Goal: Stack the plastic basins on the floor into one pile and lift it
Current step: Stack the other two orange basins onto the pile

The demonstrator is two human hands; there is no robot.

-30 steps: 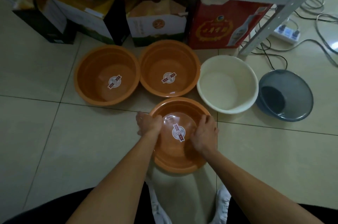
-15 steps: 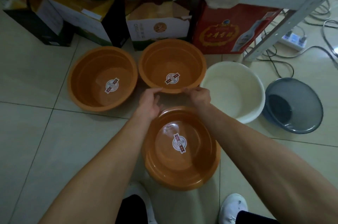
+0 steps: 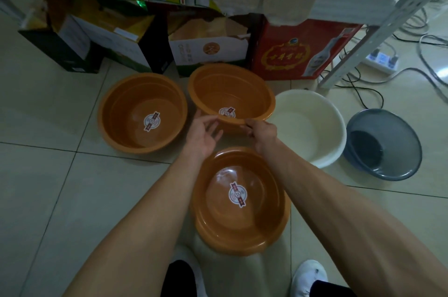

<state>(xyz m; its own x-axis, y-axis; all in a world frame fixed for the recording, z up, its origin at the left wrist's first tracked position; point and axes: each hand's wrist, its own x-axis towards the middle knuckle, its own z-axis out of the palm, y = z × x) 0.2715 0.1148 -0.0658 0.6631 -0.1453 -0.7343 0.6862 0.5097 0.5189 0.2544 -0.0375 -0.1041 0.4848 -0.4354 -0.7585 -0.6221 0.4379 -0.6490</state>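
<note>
Five plastic basins sit on the tiled floor. The nearest orange basin [image 3: 218, 226], with a round sticker inside, lies between my forearms, and its rim looks doubled. Beyond it, my left hand [image 3: 206, 133] and my right hand [image 3: 263, 130] both grip the near rim of the middle orange basin [image 3: 230, 93]. That rim is raised, which tilts the basin and half hides its sticker. Another orange basin [image 3: 126, 112] rests to the left. A white basin [image 3: 312, 127] and a grey-blue basin [image 3: 388, 132] stand to the right.
Cardboard boxes and a red gift box [image 3: 291, 54] line the floor behind the basins, under a metal shelf with a slanted leg [image 3: 354, 49]. A power strip [image 3: 383, 59] and cables lie at the back right. My white shoe [image 3: 308, 277] shows at the bottom edge.
Both hands left the nearest orange basin, reached forward and took the near rim of the middle orange basin, which is now tipped up. The view moved forward.
</note>
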